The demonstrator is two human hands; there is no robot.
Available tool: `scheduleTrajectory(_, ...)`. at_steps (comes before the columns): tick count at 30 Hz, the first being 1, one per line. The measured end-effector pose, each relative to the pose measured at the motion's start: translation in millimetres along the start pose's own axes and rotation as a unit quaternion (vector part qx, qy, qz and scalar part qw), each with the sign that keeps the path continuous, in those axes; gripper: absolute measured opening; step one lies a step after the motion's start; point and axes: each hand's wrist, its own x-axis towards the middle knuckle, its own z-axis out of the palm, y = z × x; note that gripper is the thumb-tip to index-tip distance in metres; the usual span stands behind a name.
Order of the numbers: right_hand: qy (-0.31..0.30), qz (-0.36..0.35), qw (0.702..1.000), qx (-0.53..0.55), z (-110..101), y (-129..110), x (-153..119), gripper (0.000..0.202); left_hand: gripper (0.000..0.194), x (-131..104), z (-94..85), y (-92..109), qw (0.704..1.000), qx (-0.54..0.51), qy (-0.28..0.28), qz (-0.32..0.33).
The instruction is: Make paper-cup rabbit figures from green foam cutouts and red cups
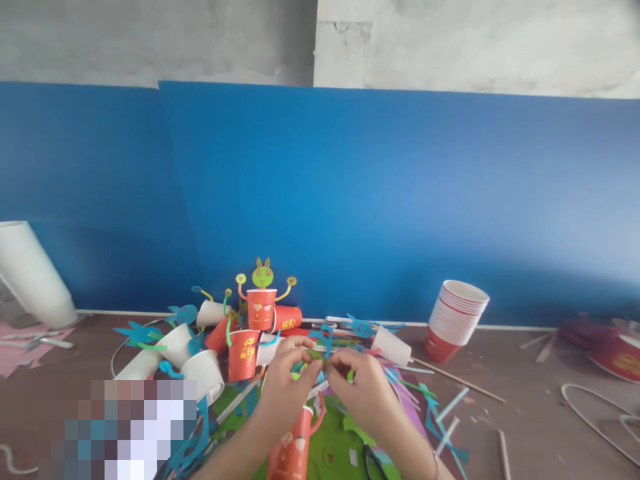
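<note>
In the middle of the view, my left hand (290, 380) and my right hand (363, 383) come close together, fingertips pinched on a small green paper piece (317, 356). Fingers cover most of that piece, so its shape is unclear. Right below my hands is a red paper cup (291, 443) with a pink curved strip (319, 413) on its side. Green paper (327, 433) lies under them, with black-handled scissors (373, 460) near my right forearm. Behind stands a finished-looking cup figure (261, 308) with a green rabbit-eared head and two raised strip arms.
Several white and red cups (203, 373) with paper strips lie heaped at left. A stack of paper cups (460, 313) leans at right, near a thin wooden stick (460, 380). Blue paper scraps (190, 440) and a white cable (595, 413) lie on the brown table (545, 427). A blue panel (375, 200) stands behind.
</note>
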Motion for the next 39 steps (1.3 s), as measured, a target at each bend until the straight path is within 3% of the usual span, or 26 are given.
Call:
scheduleTrajectory(4, 0.010, 0.013, 0.994, -0.107, -9, 3, 2, 0.019, 0.020, 7, -7.6, -3, 1.000, -0.020, -0.010, 0.005)
scheduleTrajectory(7, -0.030, 0.030, 0.974, -0.223, -15, 12, 4, 0.031, 0.017, 13, -14.5, -7, 0.999, 0.012, -0.033, 0.024)
scheduleTrajectory(9, -0.038, 0.025, 0.967, -0.252, -16, 18, 5, 0.024, 0.015, 17, -17.8, -9, 0.998, 0.048, -0.035, 0.036)
scheduleTrajectory(12, -0.004, -0.003, 0.981, -0.195, -12, 21, 6, 0.023, 0.016, 19, -19.9, -11, 0.995, 0.085, -0.038, 0.036)
scheduleTrajectory(15, -0.007, -0.020, 0.998, -0.054, -2, 15, 8, 0.024, 0.016, 18, -18.7, -11, 0.992, 0.101, -0.057, 0.038)
scheduleTrajectory(17, -0.018, -0.029, 0.999, 0.021, 5, 9, 8, 0.021, 0.015, 16, -17.3, -12, 0.992, 0.102, -0.064, 0.048)
scheduleTrajectory(20, -0.013, -0.035, 0.998, 0.053, 10, 6, 8, 0.017, 0.013, 16, -18.1, -14, 0.990, 0.096, -0.084, 0.059)
scheduleTrajectory(23, -0.002, -0.020, 0.998, 0.064, 8, 10, 9, 0.018, 0.005, 19, -25.1, -16, 0.985, 0.143, -0.095, 0.011)
scheduleTrajectory(28, 0.019, 0.017, 0.995, 0.094, 5, 18, 14, 0.014, 0.014, 19, -36.2, -22, 0.944, 0.283, -0.120, -0.116)
scheduleTrajectory(35, 0.012, 0.037, 0.987, 0.158, 11, 26, 19, 0.009, 0.027, 14, -28.2, -38, 0.950, 0.226, -0.177, -0.126)
scheduleTrajectory(39, 0.014, 0.025, 0.986, 0.162, 10, 32, 22, 0.008, 0.029, 17, -28.1, -29, 0.946, 0.160, -0.249, -0.135)
